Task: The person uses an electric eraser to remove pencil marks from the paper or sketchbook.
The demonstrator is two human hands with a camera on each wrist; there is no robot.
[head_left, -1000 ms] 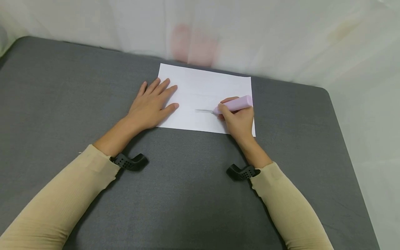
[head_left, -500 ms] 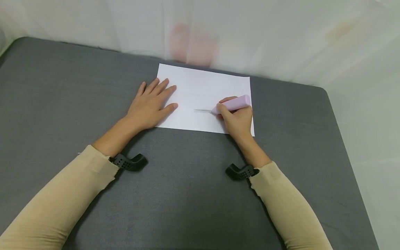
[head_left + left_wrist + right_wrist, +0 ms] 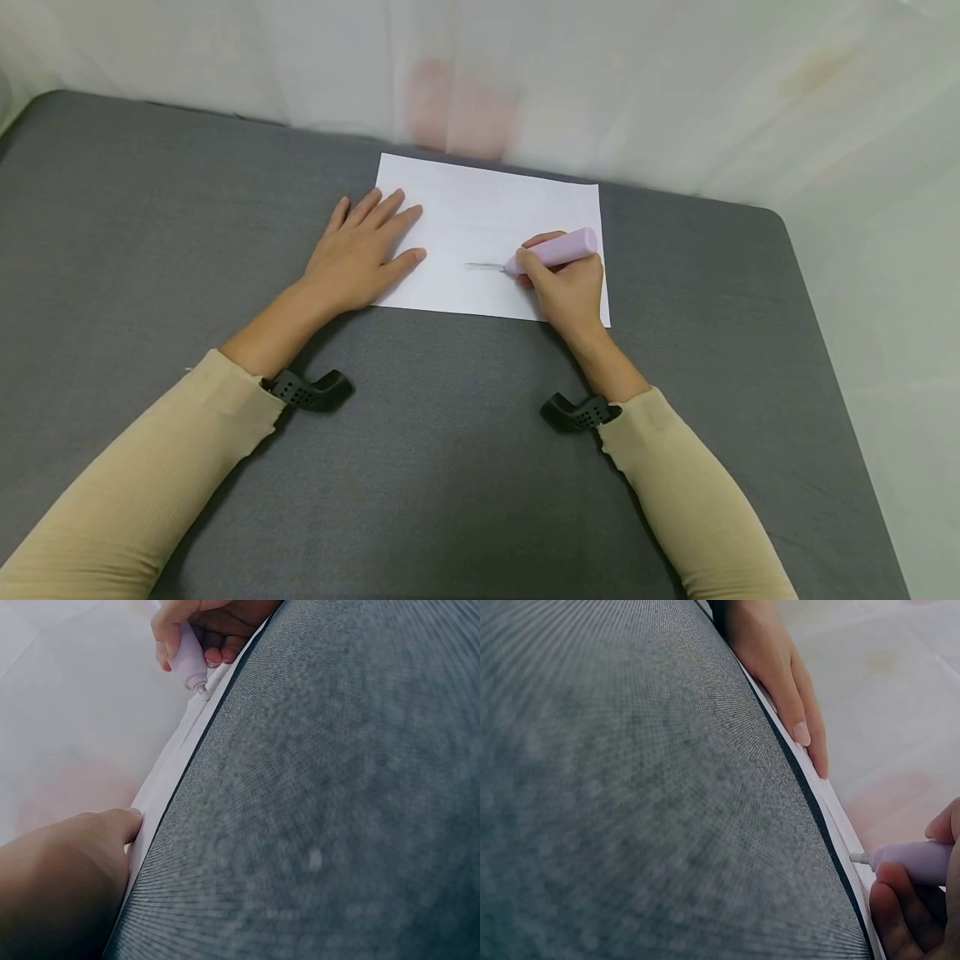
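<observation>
Pink tool held over a white sheet on the grey counter.
The right hand (image 3: 572, 287) curled its grip round the pink tool (image 3: 557, 249), tip on the paper (image 3: 487, 225); the left hand (image 3: 362, 250) lay flat, fingers straight, pressing the sheet's left edge.

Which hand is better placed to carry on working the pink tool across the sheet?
Right. The right hand already grips the pink tool, tip on the white sheet. The left hand lies flat, pressing down the sheet's left side.
</observation>
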